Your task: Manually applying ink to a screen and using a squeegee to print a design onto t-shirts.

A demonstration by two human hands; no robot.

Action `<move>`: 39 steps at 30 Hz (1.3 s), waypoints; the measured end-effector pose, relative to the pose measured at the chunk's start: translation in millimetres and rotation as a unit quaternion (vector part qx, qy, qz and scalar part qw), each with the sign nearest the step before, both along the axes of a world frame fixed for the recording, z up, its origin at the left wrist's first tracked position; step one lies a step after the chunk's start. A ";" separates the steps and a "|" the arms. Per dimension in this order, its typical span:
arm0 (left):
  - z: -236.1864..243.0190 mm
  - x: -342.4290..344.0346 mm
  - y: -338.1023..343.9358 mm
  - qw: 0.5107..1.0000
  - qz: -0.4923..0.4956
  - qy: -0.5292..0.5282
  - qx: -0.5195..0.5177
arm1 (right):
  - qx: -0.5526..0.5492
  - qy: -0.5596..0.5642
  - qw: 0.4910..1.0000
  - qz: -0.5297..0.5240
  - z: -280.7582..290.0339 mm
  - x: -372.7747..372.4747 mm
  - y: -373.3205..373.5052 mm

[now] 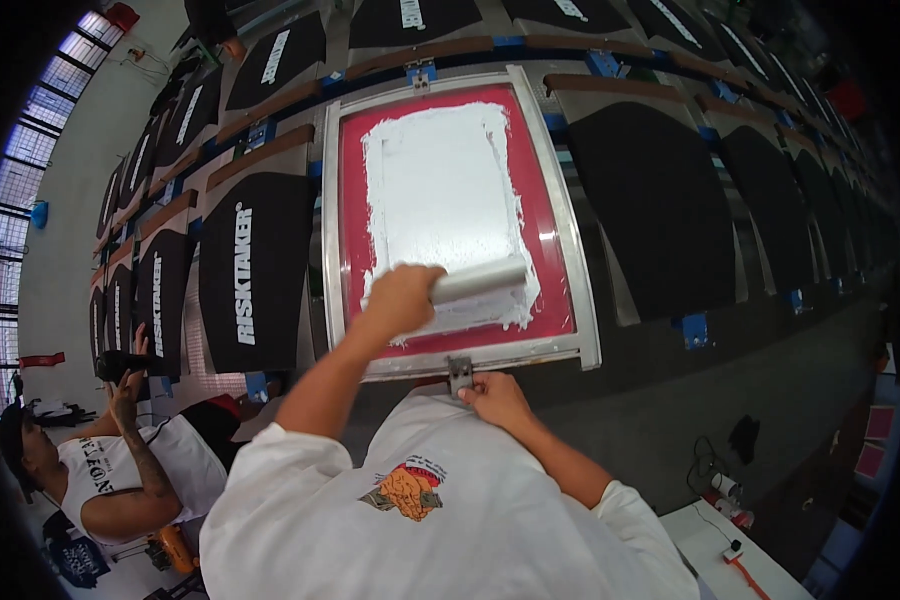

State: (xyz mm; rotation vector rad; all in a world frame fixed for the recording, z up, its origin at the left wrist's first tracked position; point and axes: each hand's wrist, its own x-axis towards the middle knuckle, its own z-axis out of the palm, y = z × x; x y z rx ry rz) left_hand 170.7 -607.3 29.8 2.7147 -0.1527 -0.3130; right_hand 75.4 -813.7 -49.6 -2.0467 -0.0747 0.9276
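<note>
My left hand point(402, 302) is closed round one end of a grey squeegee point(482, 280). The squeegee lies crosswise over a silk-screen frame point(579, 300), near its close end. Thick white ink point(440, 180) covers the middle of the mesh, with ragged edges against the pink-red border point(352, 220). Below the frame's near edge, my right hand point(500, 402) has its thumb and fingers pressed against a small metal bracket point(459, 374). What lies under the screen is hidden.
Black fabric panels lie on boards either side; those at left point(255, 270) bear white print, the near right one point(650, 200) is plain black. A co-worker point(145, 470) at left holds a dark device point(122, 365). A white table point(735, 550) stands at lower right.
</note>
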 end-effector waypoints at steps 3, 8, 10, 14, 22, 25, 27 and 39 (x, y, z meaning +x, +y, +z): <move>1.8 80.4 36.3 0.999 0.024 -0.033 -0.032 | 0.011 0.012 1.000 -0.019 -3.6 -6.0 -1.3; -5.3 203.2 70.8 0.974 0.022 -0.217 0.061 | 0.010 0.031 0.999 -0.039 5.8 -8.4 3.1; -49.4 221.2 89.1 0.941 -0.004 -0.336 0.035 | 0.001 0.037 0.999 -0.030 14.4 -5.3 7.2; -98.8 163.5 56.9 0.925 0.005 -0.378 0.029 | -0.003 0.057 0.998 -0.037 15.8 -0.4 5.0; 39.0 62.5 70.9 0.987 0.105 -0.066 -0.107 | -0.009 0.029 0.999 0.026 -16.4 3.3 -1.3; 45.9 37.1 105.7 0.956 0.235 -0.017 -0.175 | 0.047 0.105 0.993 0.005 -21.9 5.0 -8.7; 26.3 15.7 128.9 0.926 0.284 -0.010 -0.250 | 0.024 0.081 0.996 0.012 -8.2 2.9 -11.4; -94.6 -14.9 168.2 0.818 0.408 0.027 -0.406 | 0.007 0.086 0.934 -0.348 -46.3 -55.8 -194.5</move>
